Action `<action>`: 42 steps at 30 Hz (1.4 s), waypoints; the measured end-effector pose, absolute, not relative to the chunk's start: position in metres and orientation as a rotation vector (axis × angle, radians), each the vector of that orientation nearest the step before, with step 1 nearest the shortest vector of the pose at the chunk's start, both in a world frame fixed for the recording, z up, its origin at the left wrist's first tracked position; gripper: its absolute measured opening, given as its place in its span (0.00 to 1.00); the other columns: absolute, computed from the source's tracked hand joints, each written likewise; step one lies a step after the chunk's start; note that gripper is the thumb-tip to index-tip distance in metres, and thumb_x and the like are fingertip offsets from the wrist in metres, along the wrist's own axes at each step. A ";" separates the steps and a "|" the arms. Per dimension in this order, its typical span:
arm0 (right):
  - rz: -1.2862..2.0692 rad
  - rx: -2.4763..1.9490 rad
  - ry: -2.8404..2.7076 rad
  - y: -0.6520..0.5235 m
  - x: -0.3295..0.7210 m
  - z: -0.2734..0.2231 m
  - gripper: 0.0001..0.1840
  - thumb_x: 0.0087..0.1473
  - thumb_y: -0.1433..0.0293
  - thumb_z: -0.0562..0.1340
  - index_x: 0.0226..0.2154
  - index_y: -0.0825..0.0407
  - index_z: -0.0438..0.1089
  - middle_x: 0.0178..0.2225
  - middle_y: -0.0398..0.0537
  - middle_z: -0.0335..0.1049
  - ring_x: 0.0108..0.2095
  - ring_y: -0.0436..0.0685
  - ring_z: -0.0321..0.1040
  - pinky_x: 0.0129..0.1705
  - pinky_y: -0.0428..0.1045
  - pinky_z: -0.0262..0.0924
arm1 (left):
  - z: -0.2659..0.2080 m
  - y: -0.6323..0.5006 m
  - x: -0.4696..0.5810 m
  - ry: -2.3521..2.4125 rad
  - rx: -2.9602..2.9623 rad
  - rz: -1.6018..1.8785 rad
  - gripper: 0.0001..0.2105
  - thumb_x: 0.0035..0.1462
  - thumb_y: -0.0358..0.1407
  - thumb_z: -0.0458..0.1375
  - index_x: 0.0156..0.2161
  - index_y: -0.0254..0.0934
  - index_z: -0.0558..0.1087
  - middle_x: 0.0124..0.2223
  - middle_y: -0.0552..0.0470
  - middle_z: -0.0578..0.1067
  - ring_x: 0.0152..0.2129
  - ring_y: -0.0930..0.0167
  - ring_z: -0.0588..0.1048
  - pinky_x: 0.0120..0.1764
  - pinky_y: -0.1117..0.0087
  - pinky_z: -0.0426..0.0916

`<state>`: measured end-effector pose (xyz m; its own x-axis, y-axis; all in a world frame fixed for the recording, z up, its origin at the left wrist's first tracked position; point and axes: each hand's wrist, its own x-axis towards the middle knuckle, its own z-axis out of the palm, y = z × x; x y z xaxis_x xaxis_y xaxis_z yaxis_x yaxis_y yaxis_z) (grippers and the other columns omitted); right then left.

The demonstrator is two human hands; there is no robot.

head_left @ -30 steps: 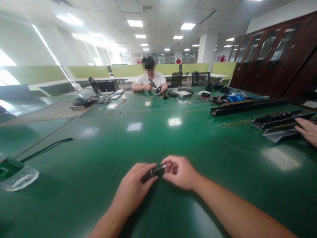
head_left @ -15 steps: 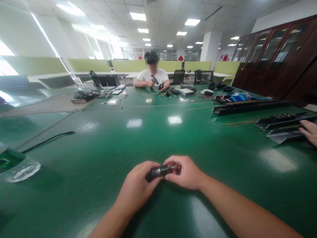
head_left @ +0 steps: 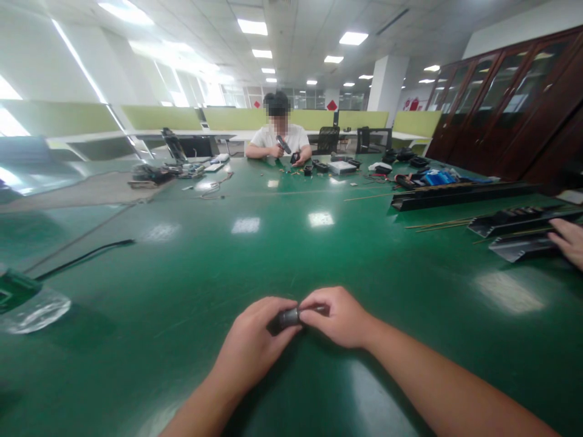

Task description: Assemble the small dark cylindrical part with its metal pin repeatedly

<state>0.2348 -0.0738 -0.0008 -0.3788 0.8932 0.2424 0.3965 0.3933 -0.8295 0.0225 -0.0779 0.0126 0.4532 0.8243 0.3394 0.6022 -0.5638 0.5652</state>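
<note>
A dark cylindrical tool (head_left: 289,317) with a thin metal shaft at its right end lies level between my two hands, low over the green table (head_left: 255,267). My left hand (head_left: 257,331) is wrapped round the thick body, so much of it is hidden. The fingers of my right hand (head_left: 339,318) are closed on the narrower collar at the shaft end and cover it. A bit of the shaft shows by the right palm. Fingertips of both hands nearly meet over the tool.
Across the table a person (head_left: 279,136) holds a power tool and a small black part. Another person's hand (head_left: 568,241) rests on black metal channels (head_left: 523,247) at right. A water bottle (head_left: 34,306) lies at left near a black cable (head_left: 86,260). Thin brass-coloured rods stick out.
My right thumb and fingers have shifted left along the tool and now cover the collar that showed before. My left hand keeps its grip.
</note>
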 end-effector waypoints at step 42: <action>0.924 -1.139 -1.756 -0.075 0.233 -0.005 0.07 0.47 0.70 0.68 0.33 0.53 0.78 0.28 0.44 0.76 0.26 0.51 0.68 0.28 0.44 0.59 | 0.008 -0.073 0.017 1.240 2.325 0.983 0.12 0.56 0.37 0.64 0.46 0.47 0.76 0.43 0.57 0.78 0.40 0.70 0.77 0.46 0.70 0.72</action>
